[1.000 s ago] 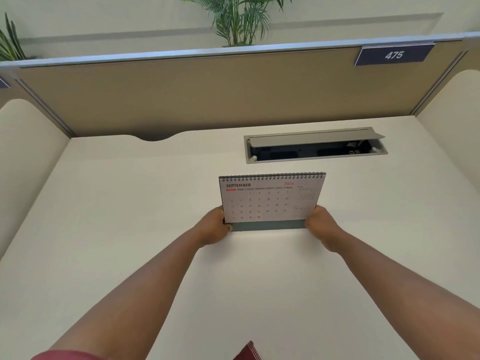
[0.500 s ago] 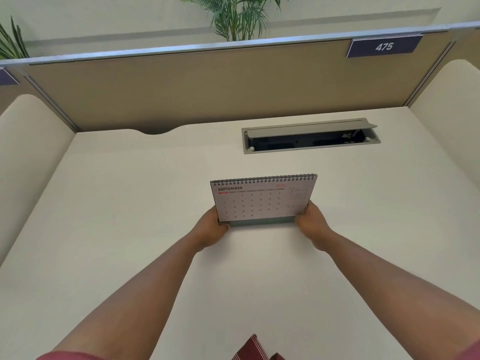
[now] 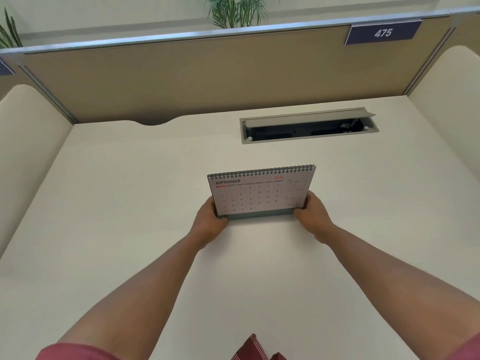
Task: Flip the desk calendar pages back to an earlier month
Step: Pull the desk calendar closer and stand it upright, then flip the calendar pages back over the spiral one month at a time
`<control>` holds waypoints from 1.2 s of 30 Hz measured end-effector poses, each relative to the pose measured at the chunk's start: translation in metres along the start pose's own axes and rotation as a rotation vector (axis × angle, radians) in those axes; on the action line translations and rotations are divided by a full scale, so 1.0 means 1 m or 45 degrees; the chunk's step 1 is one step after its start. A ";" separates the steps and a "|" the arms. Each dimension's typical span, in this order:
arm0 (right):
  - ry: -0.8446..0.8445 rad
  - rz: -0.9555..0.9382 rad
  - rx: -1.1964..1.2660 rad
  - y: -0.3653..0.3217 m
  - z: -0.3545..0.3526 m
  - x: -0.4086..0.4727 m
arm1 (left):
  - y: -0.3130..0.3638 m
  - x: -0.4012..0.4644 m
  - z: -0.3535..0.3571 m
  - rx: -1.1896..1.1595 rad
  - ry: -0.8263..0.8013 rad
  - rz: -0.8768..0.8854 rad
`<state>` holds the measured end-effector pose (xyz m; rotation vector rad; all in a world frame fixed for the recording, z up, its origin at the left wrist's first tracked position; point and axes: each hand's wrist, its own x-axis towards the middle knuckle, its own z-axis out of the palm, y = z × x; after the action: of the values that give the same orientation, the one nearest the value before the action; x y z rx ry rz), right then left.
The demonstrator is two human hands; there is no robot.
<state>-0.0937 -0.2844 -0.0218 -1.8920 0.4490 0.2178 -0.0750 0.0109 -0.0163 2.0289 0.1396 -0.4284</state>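
A spiral-bound desk calendar point(image 3: 259, 192) stands upright in the middle of the white desk point(image 3: 130, 193), its front page showing SEPTEMBER 2026. My left hand point(image 3: 209, 222) grips its lower left corner. My right hand point(image 3: 311, 218) grips its lower right corner, with fingers wrapped round the edge. The calendar's grey base shows between the two hands. Its back pages are hidden.
A grey cable tray point(image 3: 309, 126) with its lid raised is set into the desk behind the calendar. A tan partition point(image 3: 207, 74) with a sign reading 475 point(image 3: 383, 33) closes the back. Cream side panels point(image 3: 28, 141) flank the desk. A striped red cloth point(image 3: 250, 349) shows at the bottom edge.
The calendar, held in both hands, has come a little towards me across the desk. The same September page stays on show.
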 end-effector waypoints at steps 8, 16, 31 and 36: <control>-0.088 -0.001 0.022 -0.010 0.002 0.009 | 0.003 0.008 -0.003 -0.027 -0.024 -0.012; 0.174 -0.026 0.159 -0.005 0.012 -0.005 | -0.003 0.012 -0.002 -0.080 -0.024 0.007; 0.569 0.003 0.276 -0.008 0.042 -0.038 | 0.000 0.010 -0.001 -0.046 -0.028 -0.022; 0.531 0.036 0.351 -0.008 0.040 -0.034 | 0.001 0.010 -0.002 -0.041 -0.038 -0.027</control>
<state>-0.1186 -0.2381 -0.0167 -1.6565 0.7469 -0.2173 -0.0653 0.0111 -0.0180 1.9902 0.1484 -0.4669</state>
